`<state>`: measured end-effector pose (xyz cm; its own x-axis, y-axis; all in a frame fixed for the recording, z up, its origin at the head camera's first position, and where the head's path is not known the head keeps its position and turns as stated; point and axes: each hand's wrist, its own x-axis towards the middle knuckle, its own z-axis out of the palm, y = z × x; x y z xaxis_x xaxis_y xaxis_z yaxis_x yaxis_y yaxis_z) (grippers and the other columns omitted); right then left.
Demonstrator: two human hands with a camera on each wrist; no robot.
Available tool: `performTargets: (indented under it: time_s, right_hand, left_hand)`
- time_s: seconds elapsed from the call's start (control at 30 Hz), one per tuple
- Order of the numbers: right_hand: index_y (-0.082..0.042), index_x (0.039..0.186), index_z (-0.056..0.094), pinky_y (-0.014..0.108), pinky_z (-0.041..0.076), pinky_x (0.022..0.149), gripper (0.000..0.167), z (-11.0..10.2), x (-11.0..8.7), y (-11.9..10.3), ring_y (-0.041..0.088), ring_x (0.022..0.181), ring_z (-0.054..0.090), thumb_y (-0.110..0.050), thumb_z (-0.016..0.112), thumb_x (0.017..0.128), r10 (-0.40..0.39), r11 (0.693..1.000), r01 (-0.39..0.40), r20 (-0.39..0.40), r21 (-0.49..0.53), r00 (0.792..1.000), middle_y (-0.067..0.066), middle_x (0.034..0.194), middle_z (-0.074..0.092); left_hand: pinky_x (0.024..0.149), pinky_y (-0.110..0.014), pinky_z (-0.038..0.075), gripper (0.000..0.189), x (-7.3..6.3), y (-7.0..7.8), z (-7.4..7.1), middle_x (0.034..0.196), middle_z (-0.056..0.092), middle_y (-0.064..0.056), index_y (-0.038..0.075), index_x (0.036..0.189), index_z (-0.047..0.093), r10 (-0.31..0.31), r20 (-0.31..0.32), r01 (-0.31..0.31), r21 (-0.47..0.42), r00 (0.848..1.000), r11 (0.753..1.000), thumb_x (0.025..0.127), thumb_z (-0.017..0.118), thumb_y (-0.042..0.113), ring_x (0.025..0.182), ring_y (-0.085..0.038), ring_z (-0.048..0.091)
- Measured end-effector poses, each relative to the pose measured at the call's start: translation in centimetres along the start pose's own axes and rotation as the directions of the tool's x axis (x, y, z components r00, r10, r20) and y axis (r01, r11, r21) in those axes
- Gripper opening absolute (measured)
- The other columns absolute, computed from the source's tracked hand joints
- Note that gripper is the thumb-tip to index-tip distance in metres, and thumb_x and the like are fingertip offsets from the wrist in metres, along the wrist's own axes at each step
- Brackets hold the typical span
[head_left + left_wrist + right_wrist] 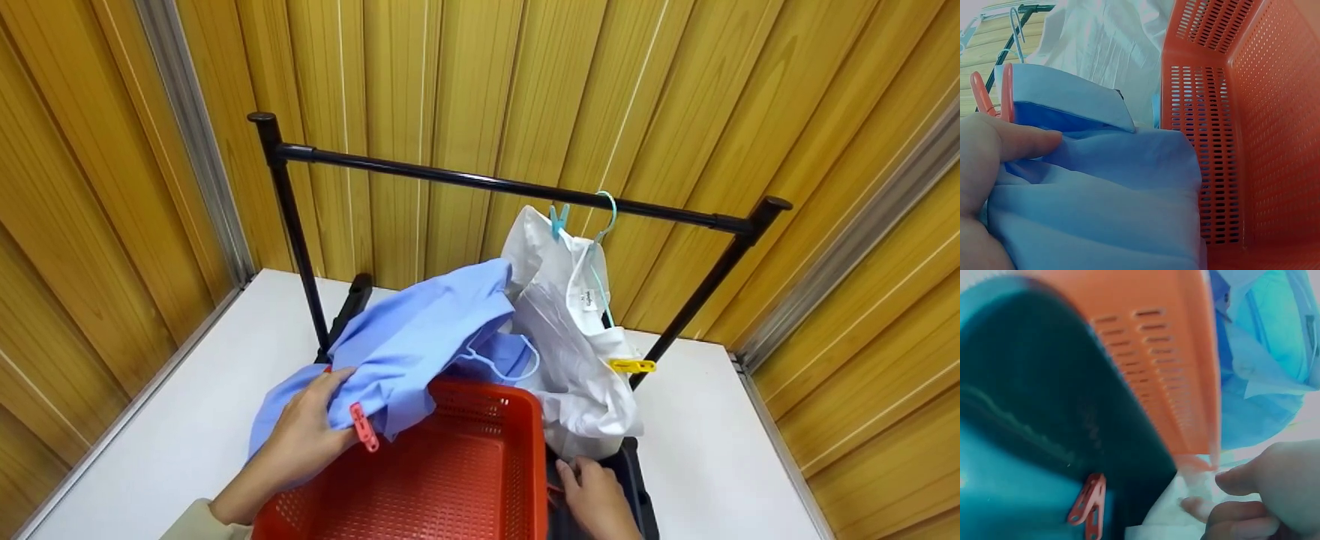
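Observation:
My left hand (pixel 311 424) grips a blue shirt (pixel 420 322) above the left side of a red plastic basket (pixel 541 450). A pink-red clothespin (pixel 364 427) sits at the cloth beside that hand; its two handles rise behind the index finger in the left wrist view. From the shirt's folds a pale blue hanger hook (pixel 534 364) sticks out. My right hand (pixel 596 495) reaches down over a black bin (pixel 645 491) right of the basket, thumb and index finger extended, nothing visible between them. Another red clothespin (pixel 1090 509) lies inside the bin.
A black rack bar (pixel 465 178) spans the back on two posts. From it a white shirt (pixel 570 337) hangs on a mint hanger (pixel 611 214), with a teal clothespin (pixel 559 219) and a yellow clothespin (pixel 632 366). Wood-patterned walls (pixel 465 75) enclose the white table (pixel 705 450).

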<state>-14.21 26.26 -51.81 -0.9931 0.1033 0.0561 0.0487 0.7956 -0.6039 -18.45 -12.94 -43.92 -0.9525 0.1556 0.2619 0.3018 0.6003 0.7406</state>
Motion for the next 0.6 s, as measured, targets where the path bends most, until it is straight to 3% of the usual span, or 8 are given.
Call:
performTargets:
  time_s: [0.13, 0.37, 0.6]
  right_hand:
    - [-0.014, 0.069, 0.049, 0.036, 0.040, 0.056, 0.040, -0.2, -0.2, -0.9, 0.015, 0.056, 0.046, -0.021, 0.063, 0.106, -0.021, 0.999, 0.021, -0.006, 0.031, 1.000, -0.004, 0.061, 0.045]
    - [-0.015, 0.070, 0.054, 0.029, 0.044, 0.055, 0.038, -0.8, -0.7, -3.1, 0.008, 0.056, 0.051, -0.021, 0.064, 0.107, -0.118, 0.985, 0.119, -0.014, 0.125, 0.993, -0.008, 0.062, 0.052]
    - [-0.011, 0.076, 0.060, 0.026, 0.044, 0.054, 0.034, -0.9, -0.7, -5.4, 0.007, 0.058, 0.049, -0.022, 0.063, 0.108, -0.169, 0.949, 0.144, 0.067, 0.281, 0.983, -0.007, 0.066, 0.052]
  left_hand:
    - [0.107, -0.065, 0.042, 0.077, 0.0, 0.1, 0.2, 0.136, 0.063, -0.027, -0.006, 0.143, 0.059, 0.004, -0.016, -0.004, 0.002, 1.000, 1.000, 0.076, 0.093, 0.011, 0.126, -0.050, 0.058]
    - [0.107, -0.066, 0.043, 0.076, 0.0, 0.3, 0.5, 0.136, 0.063, -0.026, -0.007, 0.143, 0.059, 0.017, -0.026, -0.017, -0.011, 1.000, 1.000, 0.075, 0.091, 0.005, 0.126, -0.050, 0.058]
    - [0.107, -0.066, 0.042, 0.078, 0.0, 0.5, 0.7, 0.136, 0.063, -0.026, -0.008, 0.144, 0.057, 0.010, -0.026, -0.011, -0.022, 1.000, 1.000, 0.074, 0.091, 0.003, 0.126, -0.050, 0.057]
